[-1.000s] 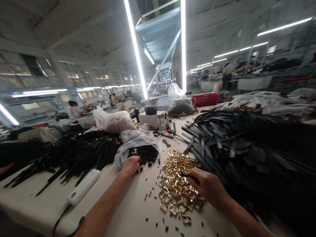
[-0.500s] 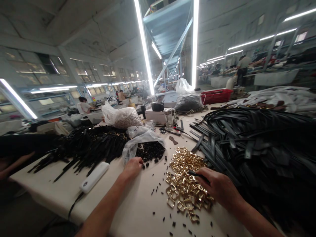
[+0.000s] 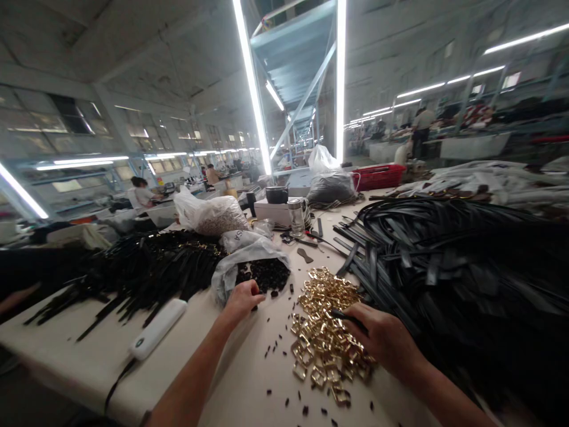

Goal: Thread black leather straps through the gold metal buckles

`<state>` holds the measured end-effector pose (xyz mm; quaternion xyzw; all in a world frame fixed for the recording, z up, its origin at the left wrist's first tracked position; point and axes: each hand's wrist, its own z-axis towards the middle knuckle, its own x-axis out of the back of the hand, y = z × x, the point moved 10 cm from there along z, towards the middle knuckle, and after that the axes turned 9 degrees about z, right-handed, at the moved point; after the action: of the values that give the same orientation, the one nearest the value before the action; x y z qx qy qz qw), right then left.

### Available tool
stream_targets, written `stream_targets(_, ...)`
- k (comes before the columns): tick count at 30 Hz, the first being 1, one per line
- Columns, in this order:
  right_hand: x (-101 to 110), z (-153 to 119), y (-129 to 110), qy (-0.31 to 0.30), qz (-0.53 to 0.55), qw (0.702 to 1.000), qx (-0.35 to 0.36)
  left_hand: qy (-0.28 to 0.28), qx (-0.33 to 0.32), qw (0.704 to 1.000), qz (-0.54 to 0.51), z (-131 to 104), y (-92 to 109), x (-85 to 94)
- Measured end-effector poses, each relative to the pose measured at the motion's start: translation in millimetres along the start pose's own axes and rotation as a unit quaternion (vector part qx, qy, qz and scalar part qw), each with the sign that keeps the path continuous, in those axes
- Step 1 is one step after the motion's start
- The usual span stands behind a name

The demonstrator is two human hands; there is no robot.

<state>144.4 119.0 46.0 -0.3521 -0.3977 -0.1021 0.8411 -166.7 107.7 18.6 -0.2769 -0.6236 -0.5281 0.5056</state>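
My left hand (image 3: 242, 299) is at the mouth of a clear plastic bag (image 3: 221, 283), its fingers pinched together. Whatever is between them is hidden, though a dark piece shows just under the fingertips. Small black pieces (image 3: 269, 274) spill from the bag onto the table. On the right, my right hand (image 3: 380, 333) grips a dark strap (image 3: 344, 316), whose end pokes out past the fingers; the rest is covered by the palm. Beneath that hand lies a heap of gold-coloured metal buckles (image 3: 317, 332). Tiny black bits are scattered beside the heap.
Black straps (image 3: 409, 255) are piled high on the right, and more dark straps (image 3: 155, 267) lie at the left. A white corded device (image 3: 159, 329) rests near the left edge. Behind stand a glass jar (image 3: 296, 216), a filled bag (image 3: 213, 213) and a red basket (image 3: 377, 177).
My view has turned slightly right, so most things appear shifted left. My left hand has lifted a little, fingers still closed by the black pieces. The right hand keeps the strap over the buckles.
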Motion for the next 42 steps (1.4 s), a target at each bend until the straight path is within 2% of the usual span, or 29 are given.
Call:
stream_targets(2, 0, -1, 0, 0.003, 0.01, 1.0, 0.0, -0.016, -0.008, 0.996, -0.092, -1, 16, -6.9)
stream_targets(3, 0, -1, -1, 0.007, 0.017, 1.0, 0.0, -0.034, -0.008, 0.984, -0.177, -3, 26, -13.5)
stream_targets(4, 1, -1, -2, 0.011, 0.025, 1.0, 0.0, -0.055, -0.002, 0.959, -0.278, -6, 36, -21.9)
stream_targets(5, 3, -1, -3, 0.018, 0.034, 0.999, 0.0, -0.079, 0.008, 0.92, -0.383, -11, 48, -31.7)
stream_targets(7, 8, -1, -7, 0.034, 0.05, 0.998, 0.003, -0.126, 0.037, 0.824, -0.551, -22, 72, -52.3)
stream_targets(9, 15, -2, -11, 0.053, 0.063, 0.997, 0.007, -0.159, 0.063, 0.758, -0.63, -34, 93, -70.7)
stream_targets(11, 19, -2, -15, 0.068, 0.071, 0.995, 0.011, -0.177, 0.086, 0.708, -0.678, -44, 109, -85.6)
stream_targets(13, 22, -3, -17, 0.079, 0.075, 0.994, 0.012, -0.188, 0.095, 0.675, -0.707, -52, 121, -96.2)
stream_targets(15, 22, -3, -18, 0.088, 0.077, 0.993, 0.009, -0.203, 0.089, 0.659, -0.719, -59, 131, -103.5)
stream_targets(19, 17, -4, -18, 0.083, 0.078, 0.993, 0.002, -0.227, 0.067, 0.65, -0.722, -68, 143, -110.0)
stream_targets(25, 7, -4, -16, 0.054, 0.046, 0.997, -0.008, -0.206, 0.091, 0.663, -0.714, -68, 137, -111.0)
stream_targets(27, 5, -3, -18, 0.044, 0.027, 0.999, 0.001, -0.192, 0.082, 0.681, -0.702, -65, 136, -107.6)
stream_targets(31, -3, -3, -21, 0.005, -0.023, 0.999, 0.023, -0.212, 0.011, 0.755, -0.621, -65, 144, -104.6)
stream_targets(33, -7, -2, -20, -0.013, -0.021, 1.0, 0.014, -0.22, -0.006, 0.774, -0.593, -65, 145, -106.7)
stream_targets(37, -8, -3, -14, -0.032, 0.041, 0.998, -0.034, -0.209, -0.002, 0.774, -0.598, -64, 141, -108.7)
stream_targets(42, -14, -5, -12, -0.06, 0.063, 0.995, -0.058, -0.234, -0.011, 0.762, -0.603, -71, 150, -113.1)
